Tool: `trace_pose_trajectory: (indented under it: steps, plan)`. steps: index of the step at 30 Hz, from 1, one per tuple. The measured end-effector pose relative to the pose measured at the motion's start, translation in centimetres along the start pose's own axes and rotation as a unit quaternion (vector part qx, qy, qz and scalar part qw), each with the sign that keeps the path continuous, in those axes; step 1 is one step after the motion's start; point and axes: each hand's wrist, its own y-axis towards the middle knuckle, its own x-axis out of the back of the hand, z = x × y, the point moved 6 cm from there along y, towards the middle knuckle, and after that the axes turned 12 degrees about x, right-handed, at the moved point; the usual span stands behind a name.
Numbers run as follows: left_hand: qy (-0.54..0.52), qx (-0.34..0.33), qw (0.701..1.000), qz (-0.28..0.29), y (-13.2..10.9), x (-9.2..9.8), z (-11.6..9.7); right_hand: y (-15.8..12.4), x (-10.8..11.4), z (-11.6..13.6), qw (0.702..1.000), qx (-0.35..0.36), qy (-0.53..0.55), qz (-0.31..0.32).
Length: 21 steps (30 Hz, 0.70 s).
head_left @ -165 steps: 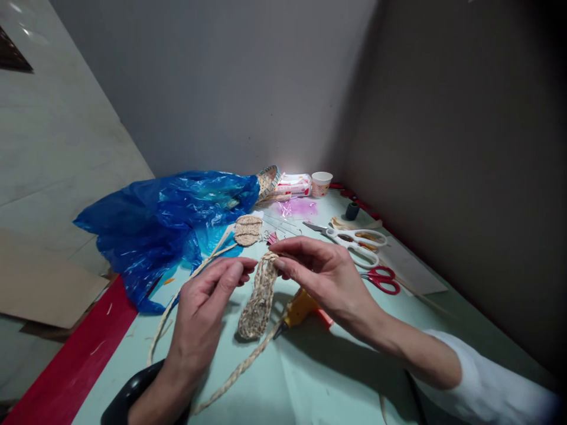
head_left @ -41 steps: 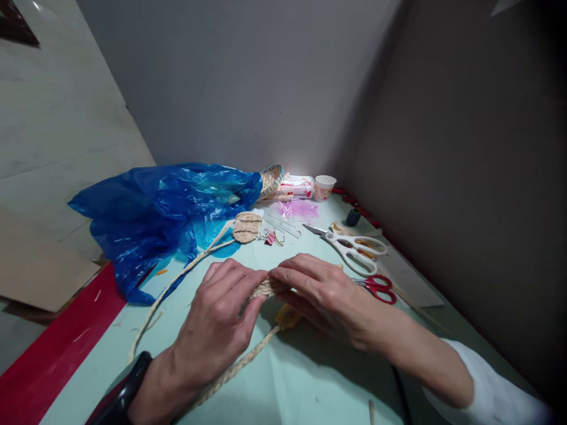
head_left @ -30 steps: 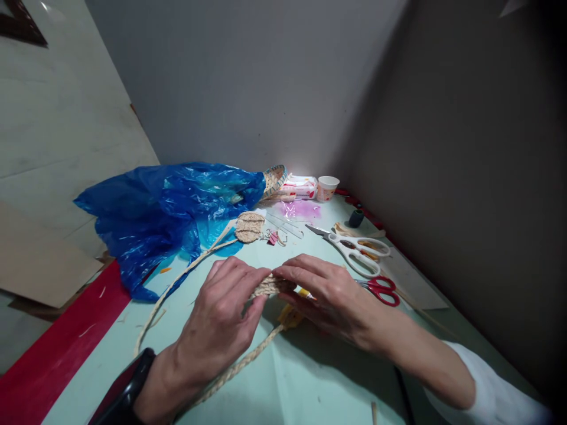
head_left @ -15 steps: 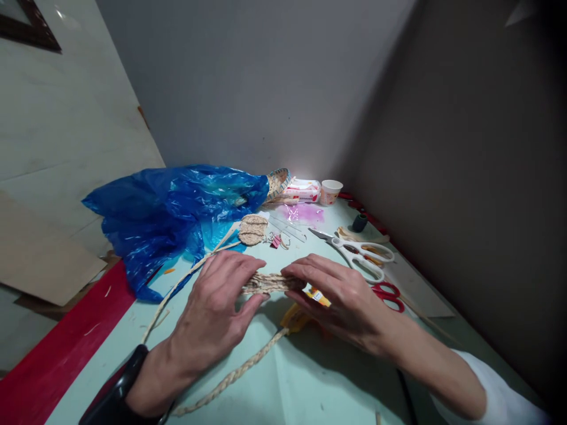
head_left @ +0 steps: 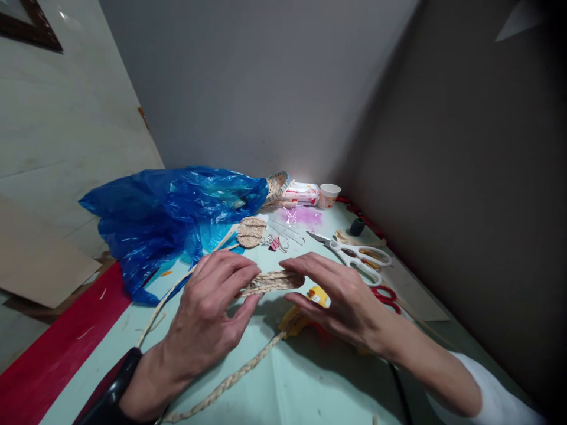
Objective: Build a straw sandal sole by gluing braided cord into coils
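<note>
A small flat piece of braided straw (head_left: pixel 278 282) is held above the table, its left end pinched between the thumb and fingers of my left hand (head_left: pixel 217 298). My right hand (head_left: pixel 339 295) is around the other end, with its thumb dropped away and the fingertips at the upper edge; whether they touch it I cannot tell. Below, a long straw braid (head_left: pixel 237 375) runs from a yellow item (head_left: pixel 292 324), partly hidden by my right hand, toward my left wrist. A round straw piece (head_left: pixel 251 232) with long loose strands lies beyond my left hand.
A blue plastic bag (head_left: pixel 172 206) spreads at the back left, a woven basket (head_left: pixel 277 186) at its mouth. White-handled scissors (head_left: pixel 361 257), red-handled scissors (head_left: pixel 386 297) and a dark thread spool (head_left: pixel 357 226) lie right. A paper cup (head_left: pixel 329 196) and a tissue pack (head_left: pixel 302 193) stand near the wall.
My right thumb and fingers have spread apart, uncovering the right end of the straw piece. My left hand keeps its pinch. The view has shifted slightly.
</note>
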Motion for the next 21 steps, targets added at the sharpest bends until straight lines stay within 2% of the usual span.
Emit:
trace_pose_trajectory:
  steps: [10, 18, 21]
  plan:
    - [0.010, -0.014, 1.000, -0.013, -0.06, 0.10, -0.34, 0.20, 0.53, -0.51, 0.999, -0.025, 0.035, -0.004]
    - [0.011, -0.013, 1.000, -0.010, -0.10, -0.10, -0.23, 0.01, 0.69, -1.02, 0.999, -0.010, 0.042, -0.007]
    - [0.016, -0.019, 1.000, -0.010, -0.05, -0.20, -0.56, 0.33, 0.33, -0.50, 0.999, 0.005, 0.028, 0.026]
